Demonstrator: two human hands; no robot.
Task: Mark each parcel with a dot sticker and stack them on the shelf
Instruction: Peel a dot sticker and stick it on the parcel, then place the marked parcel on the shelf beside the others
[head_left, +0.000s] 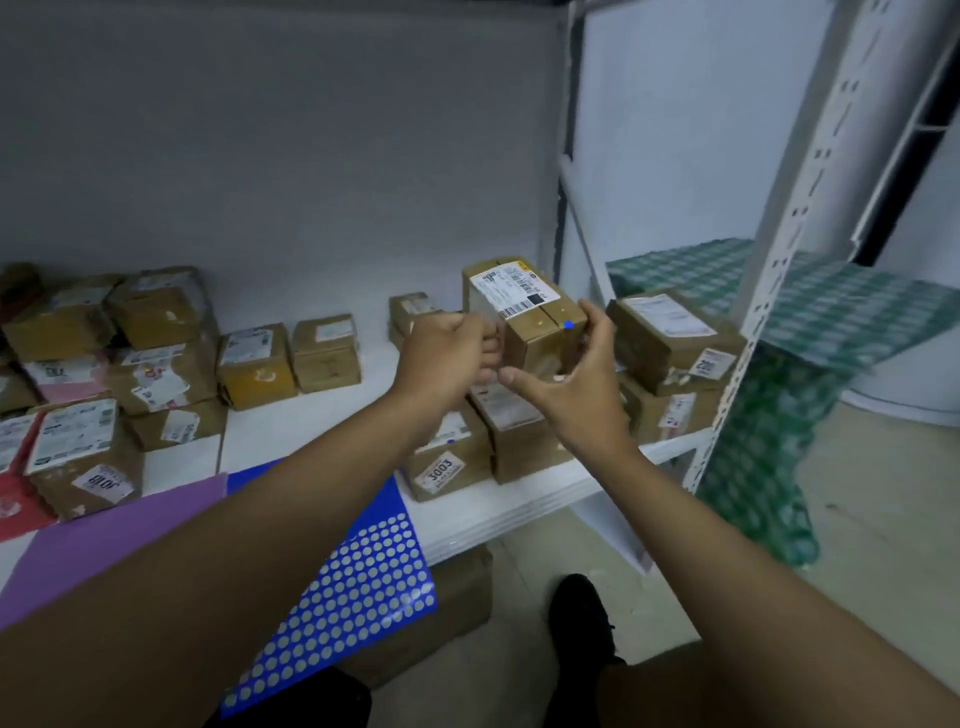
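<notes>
Both hands hold 1 brown cardboard parcel (524, 317) above the white shelf (519, 499), tilted so a corner points toward the camera. The left hand (447, 358) grips its left face with curled fingers, and the right hand (576, 384) cups its right side, thumb under the near edge and fingertips on the top right corner. The box is a squat block with taped seams, a glossy white shipping label (514, 291) across its top, and 1 round blue dot sticker (569, 325) just left of the right fingertips. Directly below the grip sit 2 low cardboard parcels: 1 (447, 462) numbered 3003 on a front sticker, 1 (519, 431) beside it to the right. Right of the grip, 2 more boxes (670, 364) are stacked against the perforated white upright (774, 249) at the shelf's right edge. Left of the grip lies a bare strip of white shelf, then 2 small boxes (291, 358) and a jumbled pile of labelled parcels (104, 374). Below the left forearm, a blue sheet (358, 587) with rows of pale round spots overhangs the front edge, beside a flat purple sheet (114, 535). Green checked cloth (810, 332) drapes past the upright.
</notes>
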